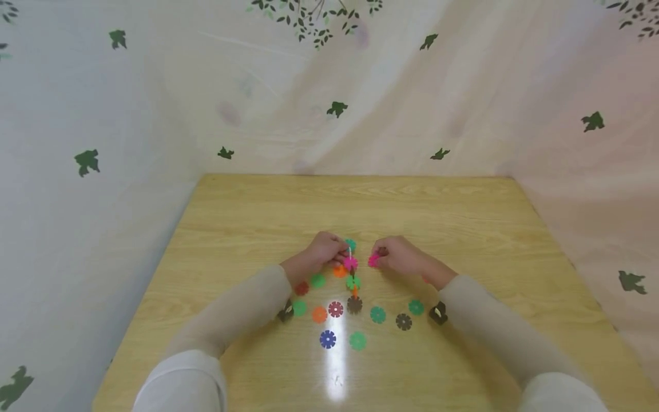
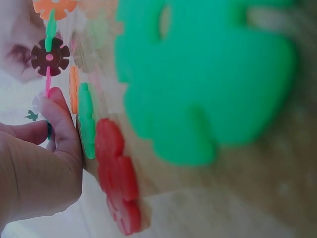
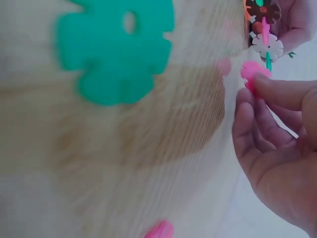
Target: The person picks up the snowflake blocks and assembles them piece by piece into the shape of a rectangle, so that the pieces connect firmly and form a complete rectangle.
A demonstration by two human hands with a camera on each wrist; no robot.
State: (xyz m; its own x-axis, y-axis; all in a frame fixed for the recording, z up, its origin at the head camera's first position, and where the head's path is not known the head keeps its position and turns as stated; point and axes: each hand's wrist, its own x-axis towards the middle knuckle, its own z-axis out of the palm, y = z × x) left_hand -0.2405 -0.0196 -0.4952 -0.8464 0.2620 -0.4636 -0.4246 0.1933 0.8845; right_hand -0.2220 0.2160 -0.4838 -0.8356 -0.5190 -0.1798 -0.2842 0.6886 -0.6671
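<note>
A chain of notched plastic snowflake discs runs up the middle of the table, in dark brown [image 1: 354, 304], orange, green [image 1: 353, 282], brown [image 2: 49, 65], pink [image 1: 350, 264], white [image 3: 267, 47] and teal [image 1: 350, 245]. My left hand [image 1: 324, 249] pinches the teal disc at the chain's far end between thumb and finger. Just to the right, my right hand [image 1: 404, 256] holds a loose pink disc [image 3: 253, 70] between thumb and fingertips. A small gap separates this disc from the chain's teal end.
Several loose discs lie flat nearer me, among them a blue one [image 1: 328, 339], a green one [image 1: 357, 341], a dark red one [image 1: 336, 309] and a brown one [image 1: 404, 321]. An orange disc [image 1: 340, 272] lies beside the left fingers. A curtain [image 1: 288, 114] hangs behind the wooden table [image 1: 268, 206].
</note>
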